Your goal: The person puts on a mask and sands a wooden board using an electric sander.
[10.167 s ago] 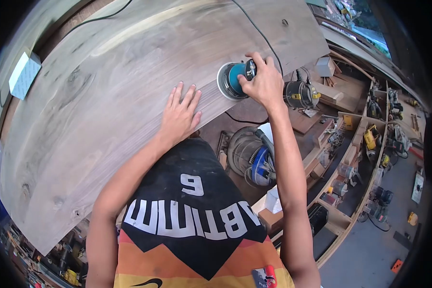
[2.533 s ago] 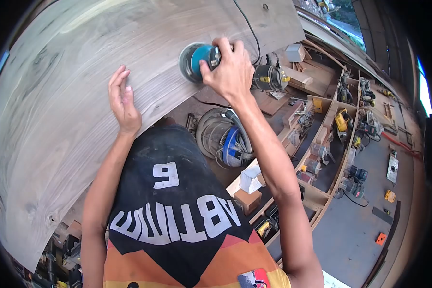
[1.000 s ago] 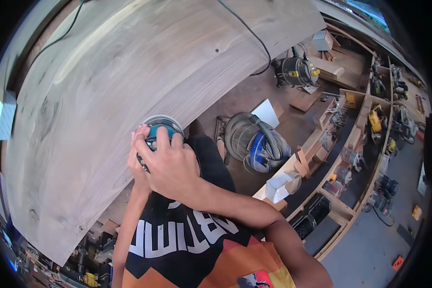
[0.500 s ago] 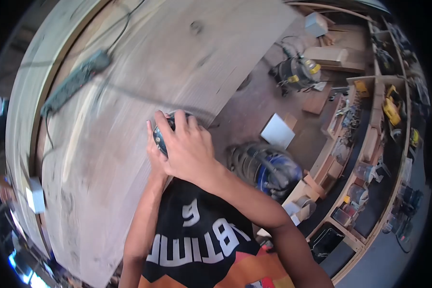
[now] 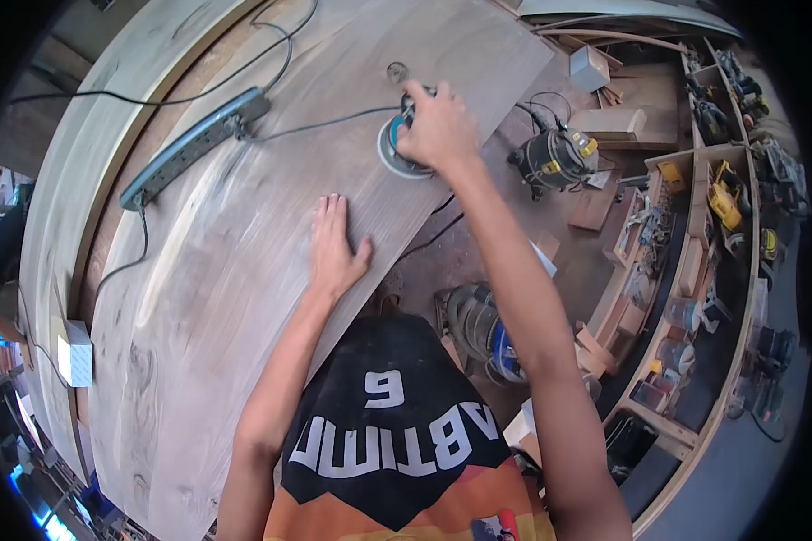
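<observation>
A teal and black sander [image 5: 395, 144] stands with its round pad on the large wooden slab [image 5: 235, 361], close to the slab's right edge. My right hand [image 5: 442, 131] is wrapped over the top of the sander, and its fingertips are partly hidden. Lower on the slab, near the front edge, my left hand [image 5: 336, 251] lies flat with the fingers stretched out and the thumb apart. A thin cord runs from the sander to a power strip [image 5: 194, 149] lying at the slab's upper left.
Beyond the slab's right edge, a black and yellow vacuum [image 5: 555, 158] and a blue and grey vacuum [image 5: 483, 334] stand on the floor. Wooden shelving [image 5: 663, 424] with tools curves along the right. A white block [image 5: 75, 353] sits at left. Part of a person [image 5: 0, 261] shows at far left.
My right hand has moved up and right with the sander. My left hand has come away from beside it and now lies flat on the slab. The view has shifted.
</observation>
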`<action>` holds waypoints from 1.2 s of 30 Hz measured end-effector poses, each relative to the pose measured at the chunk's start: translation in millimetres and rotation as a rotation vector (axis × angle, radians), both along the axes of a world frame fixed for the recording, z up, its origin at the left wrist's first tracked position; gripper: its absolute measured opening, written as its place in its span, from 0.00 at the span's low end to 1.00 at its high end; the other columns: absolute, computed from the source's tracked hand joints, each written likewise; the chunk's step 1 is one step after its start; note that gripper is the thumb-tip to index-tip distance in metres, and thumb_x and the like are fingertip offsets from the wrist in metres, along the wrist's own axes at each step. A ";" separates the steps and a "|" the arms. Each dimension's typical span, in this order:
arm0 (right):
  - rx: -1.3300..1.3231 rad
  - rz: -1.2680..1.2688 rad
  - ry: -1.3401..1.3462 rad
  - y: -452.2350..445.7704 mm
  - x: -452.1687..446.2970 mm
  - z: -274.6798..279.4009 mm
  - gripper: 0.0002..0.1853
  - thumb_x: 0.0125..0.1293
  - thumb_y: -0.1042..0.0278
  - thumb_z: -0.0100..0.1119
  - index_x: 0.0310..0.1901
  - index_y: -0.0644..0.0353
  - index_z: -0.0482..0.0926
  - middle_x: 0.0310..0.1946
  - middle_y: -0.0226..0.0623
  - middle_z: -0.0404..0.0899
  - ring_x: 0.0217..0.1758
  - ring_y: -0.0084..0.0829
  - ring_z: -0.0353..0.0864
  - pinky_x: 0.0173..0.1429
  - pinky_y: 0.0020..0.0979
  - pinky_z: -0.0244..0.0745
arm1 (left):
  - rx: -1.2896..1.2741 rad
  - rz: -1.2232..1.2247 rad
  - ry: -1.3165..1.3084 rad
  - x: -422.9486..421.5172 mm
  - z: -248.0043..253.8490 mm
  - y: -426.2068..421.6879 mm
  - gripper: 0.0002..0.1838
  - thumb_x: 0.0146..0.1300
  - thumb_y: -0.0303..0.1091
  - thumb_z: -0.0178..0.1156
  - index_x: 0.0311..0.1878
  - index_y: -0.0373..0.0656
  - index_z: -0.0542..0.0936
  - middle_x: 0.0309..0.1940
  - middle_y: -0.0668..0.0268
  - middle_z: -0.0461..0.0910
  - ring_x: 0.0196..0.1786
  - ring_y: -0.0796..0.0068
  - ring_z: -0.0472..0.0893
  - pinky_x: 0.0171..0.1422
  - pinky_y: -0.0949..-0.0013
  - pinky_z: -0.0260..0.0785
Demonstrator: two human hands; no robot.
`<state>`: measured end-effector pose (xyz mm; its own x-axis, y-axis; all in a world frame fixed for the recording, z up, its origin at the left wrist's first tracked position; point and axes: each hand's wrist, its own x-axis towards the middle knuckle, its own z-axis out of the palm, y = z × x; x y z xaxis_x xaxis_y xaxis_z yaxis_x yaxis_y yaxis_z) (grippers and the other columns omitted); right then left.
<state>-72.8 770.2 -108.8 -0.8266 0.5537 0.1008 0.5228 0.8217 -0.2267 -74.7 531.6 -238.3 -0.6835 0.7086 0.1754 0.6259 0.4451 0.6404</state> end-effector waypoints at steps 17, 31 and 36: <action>0.101 0.019 -0.024 -89.3 36.2 4.0 0.28 0.53 0.58 0.76 0.58 0.44 0.79 0.53 0.53 0.76 0.55 0.59 0.81 0.52 0.56 0.81 | 0.428 0.062 -0.149 -2.1 -10.4 -83.1 0.17 0.63 0.25 0.65 0.56 0.36 0.86 0.59 0.50 0.86 0.71 0.49 0.79 0.81 0.49 0.66; 0.120 -0.003 -0.001 -85.9 75.2 -3.6 0.29 0.53 0.55 0.78 0.58 0.45 0.79 0.50 0.51 0.76 0.53 0.58 0.81 0.52 0.55 0.81 | 0.459 0.062 -0.166 -6.1 -6.3 -80.6 0.13 0.62 0.25 0.67 0.50 0.36 0.88 0.54 0.53 0.89 0.69 0.50 0.82 0.79 0.50 0.68; 0.123 -0.029 -0.040 -89.2 68.5 1.3 0.29 0.54 0.56 0.78 0.58 0.45 0.79 0.51 0.51 0.76 0.55 0.57 0.81 0.52 0.56 0.81 | 0.479 0.074 -0.167 -2.8 -8.2 -78.3 0.13 0.62 0.26 0.68 0.50 0.36 0.88 0.54 0.53 0.89 0.70 0.51 0.81 0.78 0.50 0.69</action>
